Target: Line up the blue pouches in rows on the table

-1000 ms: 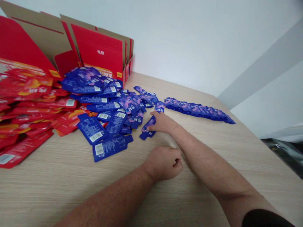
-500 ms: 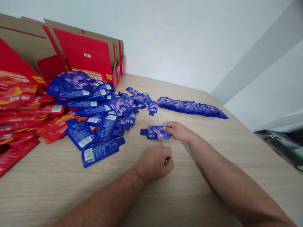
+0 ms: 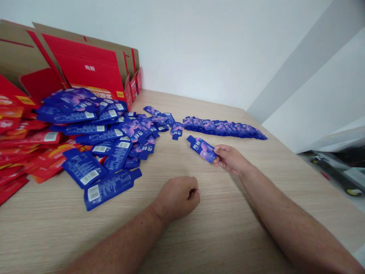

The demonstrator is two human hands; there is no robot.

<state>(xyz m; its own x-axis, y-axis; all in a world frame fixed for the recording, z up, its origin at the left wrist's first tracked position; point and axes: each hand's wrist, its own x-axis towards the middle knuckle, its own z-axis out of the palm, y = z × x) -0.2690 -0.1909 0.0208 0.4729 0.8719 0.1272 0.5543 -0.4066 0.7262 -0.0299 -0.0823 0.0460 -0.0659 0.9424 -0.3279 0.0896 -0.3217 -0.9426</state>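
Note:
Between the thumb and fingers of my right hand [image 3: 229, 158] is one blue pouch [image 3: 202, 149] with purple fruit on its front. I grip it by the bottom end, and its narrow neck points to the upper left. It is close in front of an overlapping row of blue pouches [image 3: 224, 128] that stretches to the right. My left hand [image 3: 178, 196] is curled into a fist near the table's middle, and nothing shows in it. To the left lies a loose heap of blue pouches [image 3: 118, 154], some with barcodes up. A single blue pouch [image 3: 176, 129] lies by the row's left end.
Red pouches [image 3: 17, 163] are piled at the far left, partly under the blue ones. Open red cardboard boxes [image 3: 85, 57] stand behind them against the white wall [image 3: 194, 49]. Past the table's [image 3: 228, 228] right edge, dark objects [image 3: 336, 175] appear lower down.
My right hand has carried the pouch to the right and nearer the row, tilting its neck upward. The left fist stays closed. The whole view has shifted slightly.

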